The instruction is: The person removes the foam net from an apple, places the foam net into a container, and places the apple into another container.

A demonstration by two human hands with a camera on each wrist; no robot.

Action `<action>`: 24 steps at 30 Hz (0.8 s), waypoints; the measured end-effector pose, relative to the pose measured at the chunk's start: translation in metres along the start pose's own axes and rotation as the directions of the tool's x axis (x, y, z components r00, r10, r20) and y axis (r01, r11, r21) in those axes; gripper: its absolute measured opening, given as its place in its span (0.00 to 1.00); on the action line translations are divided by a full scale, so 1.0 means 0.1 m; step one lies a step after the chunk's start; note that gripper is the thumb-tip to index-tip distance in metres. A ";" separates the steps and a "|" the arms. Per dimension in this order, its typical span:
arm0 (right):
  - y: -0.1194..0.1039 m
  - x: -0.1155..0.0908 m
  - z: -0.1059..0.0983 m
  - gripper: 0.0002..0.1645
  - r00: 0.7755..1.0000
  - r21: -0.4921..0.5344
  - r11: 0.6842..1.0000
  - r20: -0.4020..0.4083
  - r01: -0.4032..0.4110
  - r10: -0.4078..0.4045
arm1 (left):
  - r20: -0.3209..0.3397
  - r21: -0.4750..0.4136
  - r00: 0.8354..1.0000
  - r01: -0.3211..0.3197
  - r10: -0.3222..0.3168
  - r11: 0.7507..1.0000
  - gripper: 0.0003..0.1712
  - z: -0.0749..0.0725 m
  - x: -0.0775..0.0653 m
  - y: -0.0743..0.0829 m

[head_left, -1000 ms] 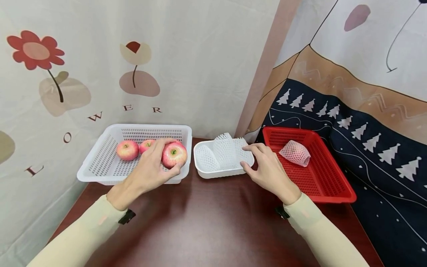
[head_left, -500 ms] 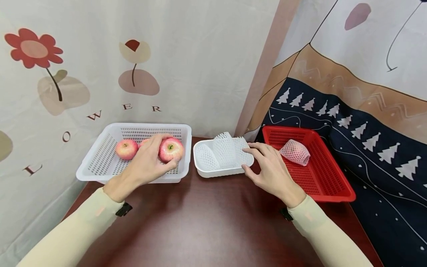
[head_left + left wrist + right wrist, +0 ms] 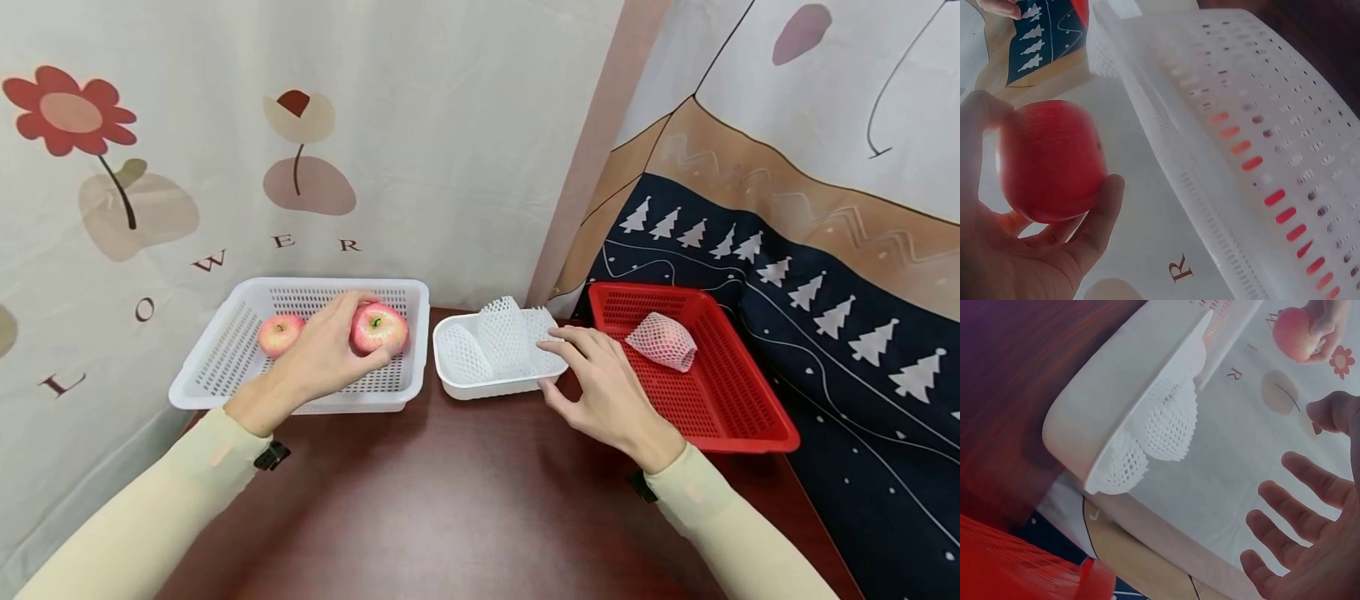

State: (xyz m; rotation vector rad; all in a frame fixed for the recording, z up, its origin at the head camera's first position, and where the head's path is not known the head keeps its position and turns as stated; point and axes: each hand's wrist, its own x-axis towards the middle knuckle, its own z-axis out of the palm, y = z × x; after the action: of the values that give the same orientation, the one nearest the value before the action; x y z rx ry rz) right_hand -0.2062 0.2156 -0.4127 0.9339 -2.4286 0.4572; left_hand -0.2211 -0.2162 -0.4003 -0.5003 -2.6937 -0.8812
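Note:
A red-and-yellow apple (image 3: 378, 327) is gripped by my left hand (image 3: 318, 350), over the right part of the white basket (image 3: 225, 333). The left wrist view shows thumb and fingers curled round the same apple (image 3: 1054, 159), beside the basket wall. Another apple (image 3: 281, 335) lies in the basket, left of the hand. My right hand (image 3: 607, 392) hovers at the right end of a small white tray (image 3: 491, 388) that holds white foam fruit nets (image 3: 504, 337). In the right wrist view its fingers (image 3: 1297, 509) are spread apart, holding nothing.
To the right stands a red basket (image 3: 720, 408) with a net-wrapped apple (image 3: 663, 342) inside. All the containers stand on a dark reddish-brown table (image 3: 465, 500). Printed curtains (image 3: 465, 150) hang close behind them.
My left hand has lifted the apple slightly up and left, and now covers another apple in the basket. My right hand has drawn back a little, its fingers a bit wider apart.

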 end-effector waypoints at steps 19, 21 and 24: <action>-0.02 -0.06 0.02 0.31 0.999 0.007 0.999 0.017 0.048 -0.048 | 0.109 0.120 0.979 0.158 -0.171 0.980 0.40 -0.16 0.08 -0.34; -0.02 -0.06 0.02 0.31 0.999 0.010 0.999 0.016 0.052 -0.052 | 0.117 0.137 0.976 0.168 -0.184 0.976 0.40 -0.17 0.09 -0.39; -0.01 -0.06 0.02 0.32 0.998 0.011 0.998 0.016 0.056 -0.057 | 0.126 0.154 0.974 0.169 -0.189 0.974 0.42 -0.20 0.11 -0.47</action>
State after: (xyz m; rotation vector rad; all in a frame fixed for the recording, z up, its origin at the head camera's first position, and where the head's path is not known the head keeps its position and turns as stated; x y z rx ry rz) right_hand -0.2018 0.2170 -0.4177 1.0116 -2.4098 0.4435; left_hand -0.2467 -0.2616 -0.4049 -0.3016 -2.9411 -0.7130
